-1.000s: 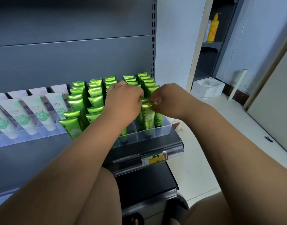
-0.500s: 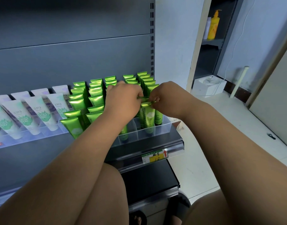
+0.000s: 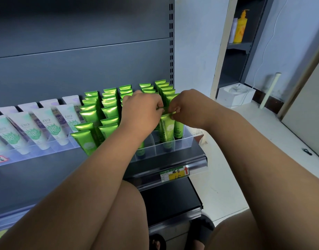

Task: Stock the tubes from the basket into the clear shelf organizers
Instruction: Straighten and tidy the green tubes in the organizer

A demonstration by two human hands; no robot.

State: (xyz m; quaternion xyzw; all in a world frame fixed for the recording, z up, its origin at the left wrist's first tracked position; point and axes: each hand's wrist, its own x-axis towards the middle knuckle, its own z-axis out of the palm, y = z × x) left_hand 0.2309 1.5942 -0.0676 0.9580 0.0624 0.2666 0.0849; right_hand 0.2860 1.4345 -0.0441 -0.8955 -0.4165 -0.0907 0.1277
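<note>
At the fingertips, a tube (image 3: 166, 129) was pinched by its crimped top.
The left hand (image 3: 140, 110) and right hand (image 3: 184, 107) were curled, fingers closed on that flat edge from either side. Below them the tube was stood upright in a front slot of the organizer (image 3: 184, 143); more tubes (image 3: 109, 103) were ranked beyond the knuckles.

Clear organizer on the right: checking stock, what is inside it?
Rows of upright green tubes stand in the clear organizer. The left hand and right hand pinch one front tube. The left forearm hides middle front slots.
</note>
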